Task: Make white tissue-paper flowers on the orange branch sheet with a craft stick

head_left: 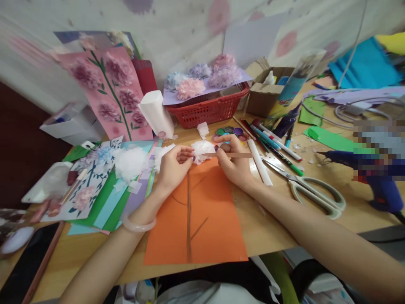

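A ruffled white paper flower [202,150] sits at the top edge of an orange sheet [215,211] with a brown stem and branches drawn on it. My left hand [177,162] has its fingers curled, with thumb and fingertips closed on the flower's left edge. A thin, flat brown stick [230,155] with a pointed end is gripped in my right hand [234,162]. The stick's tip reaches the flower's lower right side; whether it is a brush I cannot tell. Beside my left wrist lies a heap of white tissue paper [131,162].
Scissors [310,185], markers [276,141] and a white roll [259,162] lie to the right, with a blue glue gun [382,185] beyond. A red basket [205,112] with paper flowers and a pink flower picture [110,93] stand behind. A phone [30,261] lies front left.
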